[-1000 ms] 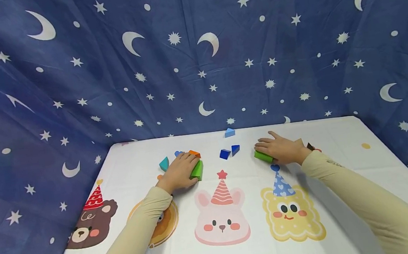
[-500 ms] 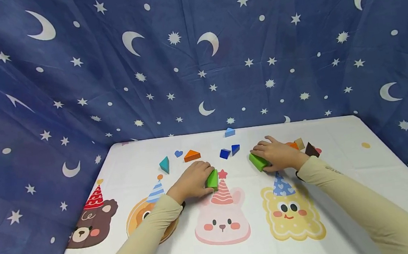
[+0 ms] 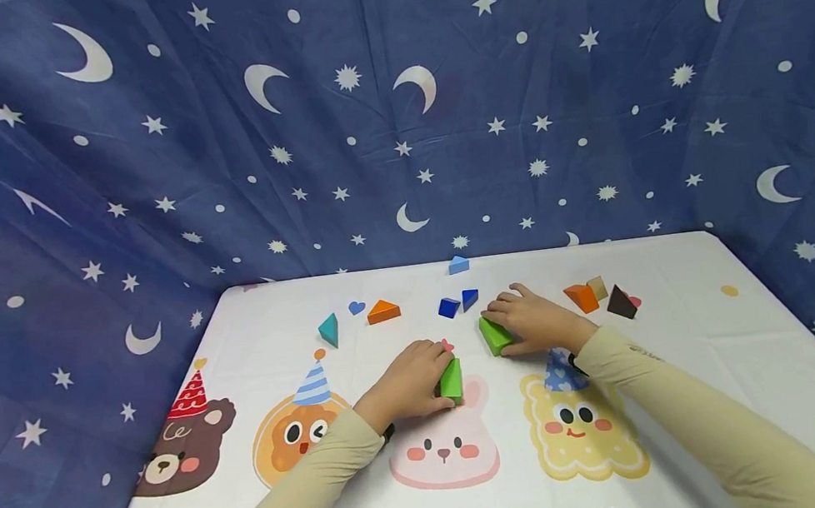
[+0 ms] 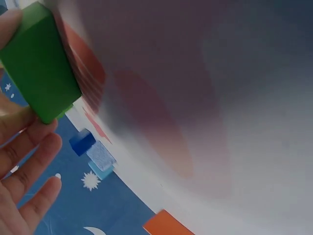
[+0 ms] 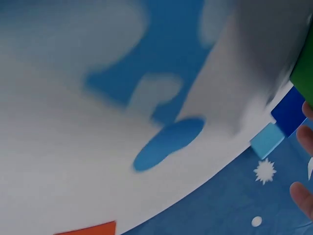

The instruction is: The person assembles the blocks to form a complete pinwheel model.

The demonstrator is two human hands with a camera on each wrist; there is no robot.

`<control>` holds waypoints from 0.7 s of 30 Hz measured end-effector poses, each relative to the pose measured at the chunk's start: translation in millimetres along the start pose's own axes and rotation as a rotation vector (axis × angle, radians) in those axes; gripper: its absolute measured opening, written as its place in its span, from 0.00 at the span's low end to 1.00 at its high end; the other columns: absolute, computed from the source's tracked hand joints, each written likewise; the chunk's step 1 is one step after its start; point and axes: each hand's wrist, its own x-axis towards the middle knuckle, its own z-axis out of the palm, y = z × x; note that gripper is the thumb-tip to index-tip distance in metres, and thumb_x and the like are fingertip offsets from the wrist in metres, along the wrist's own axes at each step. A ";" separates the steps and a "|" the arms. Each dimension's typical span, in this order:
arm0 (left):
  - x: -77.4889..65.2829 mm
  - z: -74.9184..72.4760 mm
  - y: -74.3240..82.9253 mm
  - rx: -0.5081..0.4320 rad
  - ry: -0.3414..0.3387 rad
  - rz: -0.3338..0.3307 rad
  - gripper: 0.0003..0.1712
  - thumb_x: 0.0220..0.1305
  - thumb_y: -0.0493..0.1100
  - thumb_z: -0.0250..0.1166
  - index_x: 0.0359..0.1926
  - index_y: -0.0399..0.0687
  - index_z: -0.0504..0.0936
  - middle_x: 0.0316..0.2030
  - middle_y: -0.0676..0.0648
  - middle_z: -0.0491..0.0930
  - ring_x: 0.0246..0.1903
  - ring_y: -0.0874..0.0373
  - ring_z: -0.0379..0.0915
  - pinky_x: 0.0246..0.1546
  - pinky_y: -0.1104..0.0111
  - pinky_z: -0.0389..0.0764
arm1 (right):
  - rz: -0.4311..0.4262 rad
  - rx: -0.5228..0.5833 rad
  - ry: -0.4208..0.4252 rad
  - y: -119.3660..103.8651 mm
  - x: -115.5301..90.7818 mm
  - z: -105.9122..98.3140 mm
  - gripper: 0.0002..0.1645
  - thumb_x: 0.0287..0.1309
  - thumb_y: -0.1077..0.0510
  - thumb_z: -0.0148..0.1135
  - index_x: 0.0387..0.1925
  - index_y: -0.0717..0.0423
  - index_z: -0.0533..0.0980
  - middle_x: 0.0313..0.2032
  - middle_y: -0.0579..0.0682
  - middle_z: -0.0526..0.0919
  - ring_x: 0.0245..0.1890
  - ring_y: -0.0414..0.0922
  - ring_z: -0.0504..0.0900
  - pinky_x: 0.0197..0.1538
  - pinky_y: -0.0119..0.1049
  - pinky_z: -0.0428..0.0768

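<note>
Over the printed rabbit, my left hand (image 3: 408,379) pinches a green block (image 3: 450,381) between thumb and fingers. The left wrist view shows that green block (image 4: 41,63) up close, thumb at its top and a fingertip at its lower end. To the right and slightly farther back, my right hand (image 3: 536,321) grips a second green block (image 3: 495,334) at its left side. Only an edge of this green block (image 5: 304,73) and some fingertips enter the right wrist view. Two dark blue blocks, one a triangle (image 3: 470,300) and one blocky (image 3: 448,308), lie just beyond the hands.
A light blue triangle block (image 3: 458,265) lies near the table's back edge. Left of centre are an orange triangle (image 3: 384,311) and a teal block (image 3: 329,330). Right are an orange block (image 3: 582,298), a tan block (image 3: 597,288) and a dark brown triangle (image 3: 620,303). A starry curtain (image 3: 333,128) hangs behind.
My left hand has carried its green block right and nearer to me, uncovering the orange triangle. My right hand has brought its green block left and slightly nearer, uncovering the orange block.
</note>
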 end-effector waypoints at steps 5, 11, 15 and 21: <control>0.7 -1.3 9.4 0.020 -0.022 -0.015 0.40 0.52 0.66 0.64 0.58 0.46 0.72 0.56 0.48 0.72 0.58 0.53 0.67 0.65 0.63 0.64 | 0.000 -0.003 0.018 -11.4 5.4 0.3 0.42 0.48 0.33 0.64 0.56 0.58 0.73 0.49 0.52 0.79 0.52 0.51 0.75 0.61 0.57 0.67; -3.5 -0.9 4.7 -0.015 -0.010 -0.062 0.41 0.47 0.66 0.68 0.57 0.48 0.73 0.53 0.49 0.74 0.55 0.55 0.68 0.64 0.62 0.64 | 0.086 0.039 -0.037 -13.5 1.2 -2.6 0.43 0.45 0.36 0.67 0.57 0.59 0.71 0.51 0.54 0.77 0.55 0.53 0.73 0.62 0.58 0.65; -4.2 -1.5 5.1 -0.037 0.008 -0.063 0.39 0.48 0.65 0.67 0.55 0.47 0.74 0.51 0.49 0.75 0.54 0.55 0.69 0.64 0.62 0.65 | 0.104 0.070 -0.043 -13.5 -0.3 -2.4 0.41 0.47 0.38 0.67 0.57 0.58 0.72 0.52 0.55 0.77 0.55 0.52 0.73 0.63 0.57 0.65; -2.0 -1.9 10.6 -0.020 0.011 -0.068 0.40 0.50 0.67 0.65 0.56 0.47 0.74 0.54 0.48 0.74 0.56 0.54 0.68 0.64 0.61 0.64 | 0.063 0.091 -0.009 -19.6 3.0 -2.0 0.41 0.47 0.37 0.66 0.56 0.59 0.73 0.51 0.55 0.77 0.54 0.53 0.73 0.62 0.57 0.67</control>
